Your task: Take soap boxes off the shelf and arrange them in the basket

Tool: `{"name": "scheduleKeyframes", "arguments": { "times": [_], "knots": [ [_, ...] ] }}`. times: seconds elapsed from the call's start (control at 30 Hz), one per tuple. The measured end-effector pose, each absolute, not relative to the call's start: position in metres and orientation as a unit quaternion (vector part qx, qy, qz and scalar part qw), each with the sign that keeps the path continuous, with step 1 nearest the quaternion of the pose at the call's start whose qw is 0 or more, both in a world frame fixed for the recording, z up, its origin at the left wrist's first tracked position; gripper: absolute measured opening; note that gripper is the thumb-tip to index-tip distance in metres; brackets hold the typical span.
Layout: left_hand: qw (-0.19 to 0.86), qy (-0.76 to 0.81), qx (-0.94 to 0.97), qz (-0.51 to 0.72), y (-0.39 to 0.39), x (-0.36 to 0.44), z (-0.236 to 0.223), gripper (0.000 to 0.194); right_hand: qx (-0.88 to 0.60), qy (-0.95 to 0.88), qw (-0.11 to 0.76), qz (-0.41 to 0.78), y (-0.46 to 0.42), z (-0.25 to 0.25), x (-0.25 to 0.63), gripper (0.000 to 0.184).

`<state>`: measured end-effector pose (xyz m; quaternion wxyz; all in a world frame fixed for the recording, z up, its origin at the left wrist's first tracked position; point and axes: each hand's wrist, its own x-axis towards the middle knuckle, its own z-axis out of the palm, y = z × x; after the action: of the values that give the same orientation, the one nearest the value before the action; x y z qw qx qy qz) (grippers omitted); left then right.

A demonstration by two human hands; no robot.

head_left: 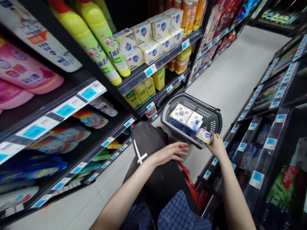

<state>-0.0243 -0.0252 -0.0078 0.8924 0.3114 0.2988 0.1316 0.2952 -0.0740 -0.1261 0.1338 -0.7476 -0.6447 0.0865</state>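
Note:
A grey plastic shopping basket (211,118) sits on the aisle floor in front of my knee, with several white and yellow soap boxes (185,117) stacked inside. My right hand (216,144) is at the basket's near rim, fingers closed on one soap box (204,135) at the edge. My left hand (169,152) lies open and flat on my black-trousered knee, just short of the basket.
Dark shelving on the left holds more soap boxes (153,35), yellow-green bottles (96,41), yellow AXE bottles (141,92) and pink refill pouches (24,70). A second shelf unit (275,127) stands close on the right. Pale tiled aisle floor (235,73) runs ahead.

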Motion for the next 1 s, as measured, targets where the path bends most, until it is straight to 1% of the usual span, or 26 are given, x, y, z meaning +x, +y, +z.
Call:
{"name": "scheduleKeyframes", "arguments": {
  "times": [0.1,0.2,0.3,0.4,0.53,0.63,0.73,0.87,1.0],
  "knots": [
    [0.899,0.302,0.297,0.113,-0.021,-0.022,-0.011,0.054,-0.774,-0.618,0.059,0.126,-0.040,-0.182,0.319,0.058],
    [0.902,0.316,0.275,0.107,-0.018,-0.017,-0.014,0.056,-0.789,-0.593,0.014,0.160,-0.016,-0.224,0.327,0.058],
    [0.904,0.326,0.255,0.102,-0.014,-0.012,-0.016,0.061,-0.797,-0.578,-0.002,0.177,-0.004,-0.257,0.330,0.059],
    [0.906,0.331,0.245,0.097,-0.011,-0.008,-0.015,0.065,-0.798,-0.573,0.015,0.188,0.002,-0.281,0.334,0.061],
    [0.908,0.329,0.245,0.082,-0.004,-0.005,-0.013,0.064,-0.787,-0.582,0.053,0.195,0.006,-0.302,0.340,0.063],
    [0.907,0.331,0.253,0.069,-0.001,-0.004,-0.013,0.060,-0.781,-0.588,0.078,0.195,0.006,-0.312,0.344,0.067],
    [0.908,0.330,0.249,0.069,-0.001,-0.003,-0.014,0.061,-0.774,-0.594,0.095,0.198,0.005,-0.318,0.348,0.070],
    [0.909,0.330,0.243,0.073,-0.002,-0.003,-0.014,0.065,-0.768,-0.600,0.103,0.199,0.005,-0.323,0.353,0.074],
    [0.909,0.331,0.243,0.072,-0.003,-0.002,-0.015,0.064,-0.764,-0.606,0.091,0.203,0.009,-0.325,0.355,0.075]
  ]
}}
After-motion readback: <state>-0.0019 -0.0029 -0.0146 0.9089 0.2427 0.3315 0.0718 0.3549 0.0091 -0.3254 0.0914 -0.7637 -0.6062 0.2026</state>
